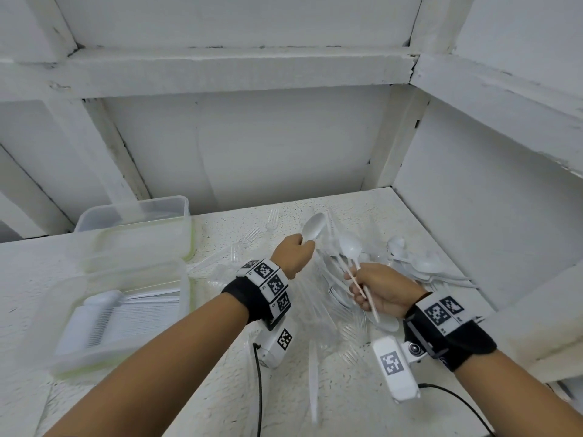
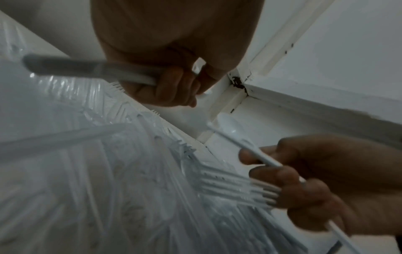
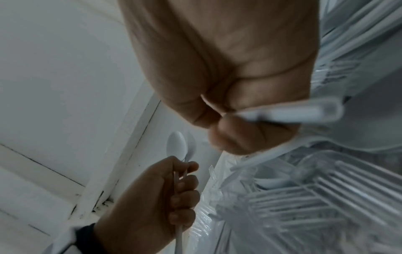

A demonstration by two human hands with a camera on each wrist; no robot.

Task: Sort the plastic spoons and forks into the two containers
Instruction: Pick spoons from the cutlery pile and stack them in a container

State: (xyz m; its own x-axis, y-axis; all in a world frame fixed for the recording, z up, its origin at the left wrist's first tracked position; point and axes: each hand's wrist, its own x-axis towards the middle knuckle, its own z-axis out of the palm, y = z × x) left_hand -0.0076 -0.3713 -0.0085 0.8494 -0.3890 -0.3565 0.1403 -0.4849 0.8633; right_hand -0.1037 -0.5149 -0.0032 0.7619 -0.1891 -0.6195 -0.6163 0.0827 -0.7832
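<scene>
Head view, and no readable writing anywhere, only black-and-white square code markers on the wristbands [image 1: 270,285] and the wrist cameras. Left hand [image 1: 293,254]: fingers [image 3: 187,201] curled tight round white spoon handles, the left-hand spoons [image 1: 314,227] poking bowl-up out of the fist; the right wrist view shows two bowls side by side. Right hand [image 1: 383,293]: fingers [image 2: 272,174] wrapped round another handle, the right-hand spoon [image 1: 350,246] angled up toward the left hand, its handle end sticking out below the fist. Both fists hang close together, not touching, above the pile of clear forks and white spoons [image 1: 334,298] spread over the speckled surface [image 1: 347,405]. Off to the left, the near container [image 1: 123,316] holds a neat row of white cutlery; the far container [image 1: 135,222] sits behind it against the wall, contents hard to make out.
</scene>
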